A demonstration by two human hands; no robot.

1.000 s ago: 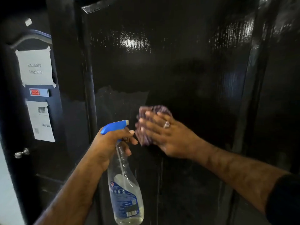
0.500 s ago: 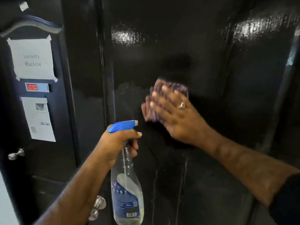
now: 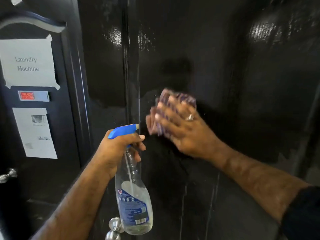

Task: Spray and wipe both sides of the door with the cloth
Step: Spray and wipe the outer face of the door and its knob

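Cloth shifted right; spray bottle beside door knob.

Left hand curled in a grip, right hand flat, fingers spread.

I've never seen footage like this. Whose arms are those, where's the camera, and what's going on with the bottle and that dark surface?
There is no machine here: a person wears a camera on the head, looking down at their own hands. The left hand grips a spray bottle with a blue trigger. The right hand presses a purple cloth, blurred by motion, flat against a glossy black door, where drips run down. A silver knob shows at the bottom. Left of it, another door bears a paper sign reading "Laundry Machine".
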